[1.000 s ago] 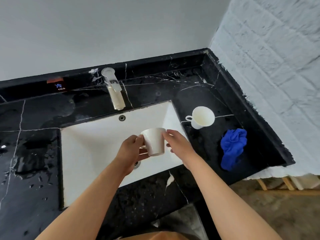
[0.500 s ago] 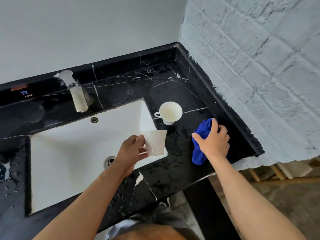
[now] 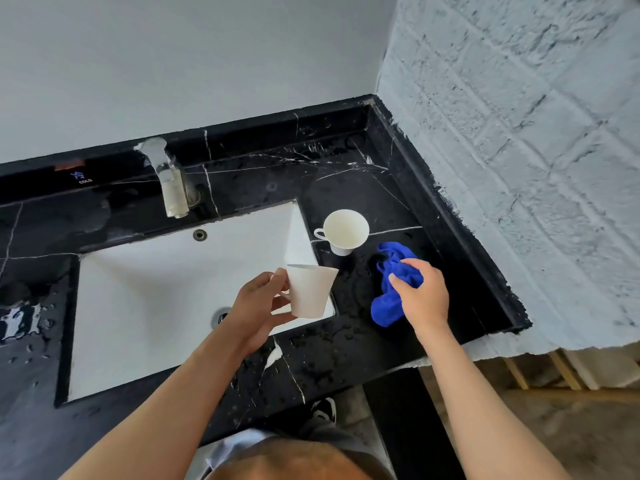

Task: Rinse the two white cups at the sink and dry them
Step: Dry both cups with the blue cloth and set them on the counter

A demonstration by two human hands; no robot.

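Now left hand point(image 3: 254, 308) grip around white cup point(image 3: 309, 292) over sink corner point(image 3: 325, 308), right hand point(image 3: 423, 295) clutching blue cloth point(image 3: 389, 299)

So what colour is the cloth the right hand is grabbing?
Bright blue cloth, under the right hand; head view.

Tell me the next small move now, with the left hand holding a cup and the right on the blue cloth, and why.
Probably lift the blue cloth to the held cup. The right hand already grips it on the countertop, and the left hand holds that cup over the sink's edge, ready for drying.
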